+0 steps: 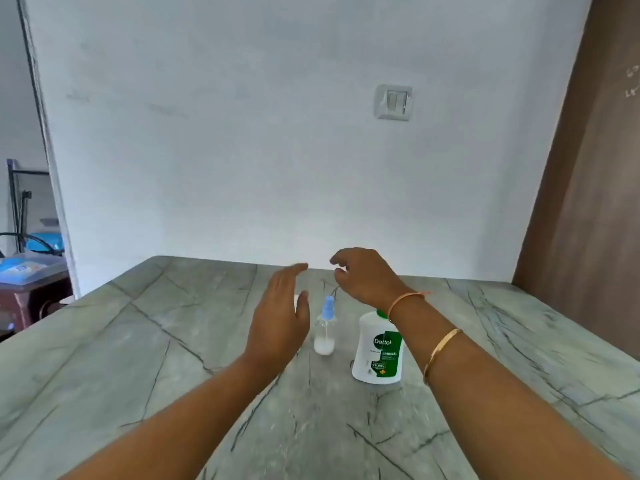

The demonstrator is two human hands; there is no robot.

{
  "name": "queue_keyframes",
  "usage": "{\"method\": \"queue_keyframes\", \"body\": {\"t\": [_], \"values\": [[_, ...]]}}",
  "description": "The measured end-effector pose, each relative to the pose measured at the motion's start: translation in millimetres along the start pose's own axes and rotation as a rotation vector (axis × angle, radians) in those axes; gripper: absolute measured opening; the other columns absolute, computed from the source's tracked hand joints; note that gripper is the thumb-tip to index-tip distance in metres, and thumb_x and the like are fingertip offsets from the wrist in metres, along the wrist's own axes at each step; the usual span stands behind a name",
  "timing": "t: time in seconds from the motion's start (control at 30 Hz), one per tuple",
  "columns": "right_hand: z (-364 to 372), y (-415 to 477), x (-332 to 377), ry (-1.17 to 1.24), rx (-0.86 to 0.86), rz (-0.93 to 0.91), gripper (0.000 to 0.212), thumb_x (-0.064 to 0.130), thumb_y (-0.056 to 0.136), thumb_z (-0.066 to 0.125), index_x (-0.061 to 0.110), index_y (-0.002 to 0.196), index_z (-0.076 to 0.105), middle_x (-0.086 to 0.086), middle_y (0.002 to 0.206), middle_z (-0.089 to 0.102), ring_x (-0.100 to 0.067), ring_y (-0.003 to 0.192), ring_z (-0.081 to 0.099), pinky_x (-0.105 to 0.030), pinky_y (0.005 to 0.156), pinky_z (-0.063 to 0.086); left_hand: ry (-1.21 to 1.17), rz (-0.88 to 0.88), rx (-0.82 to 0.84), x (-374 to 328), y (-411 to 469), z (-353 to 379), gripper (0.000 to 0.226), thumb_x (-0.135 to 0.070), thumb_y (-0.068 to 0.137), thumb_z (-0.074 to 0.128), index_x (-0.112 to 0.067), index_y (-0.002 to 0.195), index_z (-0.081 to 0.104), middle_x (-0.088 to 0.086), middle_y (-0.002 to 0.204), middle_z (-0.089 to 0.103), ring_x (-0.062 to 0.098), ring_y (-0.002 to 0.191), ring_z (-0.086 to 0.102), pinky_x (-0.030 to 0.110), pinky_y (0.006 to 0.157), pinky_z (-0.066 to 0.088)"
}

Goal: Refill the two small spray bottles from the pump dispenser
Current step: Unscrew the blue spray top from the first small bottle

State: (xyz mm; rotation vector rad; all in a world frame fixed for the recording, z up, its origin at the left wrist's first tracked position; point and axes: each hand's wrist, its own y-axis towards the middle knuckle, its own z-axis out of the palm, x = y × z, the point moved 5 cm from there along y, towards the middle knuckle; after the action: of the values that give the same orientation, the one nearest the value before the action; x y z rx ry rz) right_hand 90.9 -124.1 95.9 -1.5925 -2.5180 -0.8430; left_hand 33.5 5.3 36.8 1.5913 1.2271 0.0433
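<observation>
With both empty, your flat left hand point(282, 323) and loosely curled right hand point(363, 278) hover near the light spray bottle point(325, 329), which a stray brush could topple.

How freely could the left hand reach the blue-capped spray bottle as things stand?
Probably yes: the open left hand hovers just beside the blue-capped spray bottle, with nothing between them.

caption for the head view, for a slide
The left hand and right hand hover above a spray bottle and Dettol dispenser on a table.
</observation>
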Motion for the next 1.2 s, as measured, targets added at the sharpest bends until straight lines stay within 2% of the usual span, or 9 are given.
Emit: {"method": "queue_keyframes", "body": {"t": [0.07, 0.23, 0.33, 0.43, 0.6, 0.73, 1.0, 1.2], "values": [[13, 5, -1, -0.035, 0.080, 0.025, 0.031, 0.014, 0.089, 0.049, 0.012, 0.119, 0.060, -0.005, 0.121, 0.059, -0.020, 0.111, 0.053, -0.024, 0.089, 0.039, 0.001, -0.100, 0.055, 12, -9, 7, 0.039, -0.015, 0.092, 0.051, -0.023, 0.130, 0.044, -0.008, 0.132, 0.049, -0.003, 0.110, 0.042, 0.008, 0.086, 0.029], [51, 11, 1, -0.144, 0.232, 0.072, 0.036, 0.007, 0.087, 0.049, 0.003, 0.122, 0.055, -0.015, 0.125, 0.055, -0.028, 0.113, 0.052, -0.032, 0.093, 0.044, -0.010, -0.232, 0.195, 39, -28, 29, 0.038, -0.018, 0.091, 0.054, -0.025, 0.128, 0.046, -0.005, 0.130, 0.052, 0.001, 0.104, 0.049, 0.017, 0.089, 0.040], [69, 11, 1, -0.172, 0.272, 0.079, 0.041, 0.015, 0.091, 0.050, 0.007, 0.131, 0.046, -0.016, 0.130, 0.048, -0.029, 0.115, 0.049, -0.031, 0.091, 0.041, -0.017, -0.269, 0.239, 44, -28, 39, 0.038, -0.019, 0.091, 0.055, -0.021, 0.128, 0.047, -0.002, 0.131, 0.053, 0.008, 0.112, 0.054, 0.022, 0.093, 0.042], [87, 12, -5, -0.187, 0.303, 0.115, 0.035, 0.018, 0.092, 0.049, 0.008, 0.126, 0.046, -0.017, 0.127, 0.047, -0.031, 0.108, 0.053, -0.030, 0.084, 0.042, -0.034, -0.278, 0.273, 43, -26, 48, 0.039, -0.017, 0.092, 0.054, -0.019, 0.129, 0.047, 0.000, 0.133, 0.053, 0.012, 0.116, 0.053, 0.026, 0.097, 0.042], [101, 14, -11, -0.226, 0.277, 0.117, 0.031, 0.014, 0.092, 0.049, 0.008, 0.122, 0.050, -0.017, 0.123, 0.048, -0.030, 0.102, 0.057, -0.030, 0.084, 0.044, -0.046, -0.287, 0.319, 48, -24, 65, 0.046, -0.016, 0.091, 0.055, -0.016, 0.136, 0.042, 0.001, 0.134, 0.053, 0.014, 0.120, 0.052, 0.024, 0.099, 0.040], [102, 16, -13, -0.251, 0.269, 0.062, 0.024, 0.012, 0.093, 0.051, 0.009, 0.116, 0.057, -0.013, 0.114, 0.057, -0.025, 0.099, 0.057, -0.027, 0.080, 0.043, -0.060, -0.329, 0.345, 54, -22, 75, 0.049, -0.016, 0.091, 0.056, -0.018, 0.137, 0.040, 0.001, 0.131, 0.056, 0.015, 0.115, 0.055, 0.013, 0.084, 0.035], [97, 11, -10, -0.151, 0.292, 0.023, 0.025, 0.022, 0.091, 0.055, 0.013, 0.114, 0.055, -0.006, 0.106, 0.061, -0.020, 0.092, 0.056, -0.027, 0.076, 0.042, -0.085, -0.417, 0.351, 68, -21, 83, 0.045, -0.023, 0.079, 0.071, -0.018, 0.121, 0.053, -0.003, 0.116, 0.063, 0.012, 0.105, 0.058, 0.019, 0.084, 0.040], [98, -1, -17, -0.106, 0.243, 0.053, 0.016, 0.029, 0.088, 0.058, 0.016, 0.088, 0.049, -0.003, 0.091, 0.058, -0.015, 0.078, 0.050, -0.024, 0.067, 0.036, -0.128, -0.383, 0.284, 67, -29, 79, 0.045, -0.022, 0.074, 0.076, -0.018, 0.116, 0.058, -0.013, 0.098, 0.058, 0.006, 0.096, 0.057, 0.019, 0.085, 0.044]]}}
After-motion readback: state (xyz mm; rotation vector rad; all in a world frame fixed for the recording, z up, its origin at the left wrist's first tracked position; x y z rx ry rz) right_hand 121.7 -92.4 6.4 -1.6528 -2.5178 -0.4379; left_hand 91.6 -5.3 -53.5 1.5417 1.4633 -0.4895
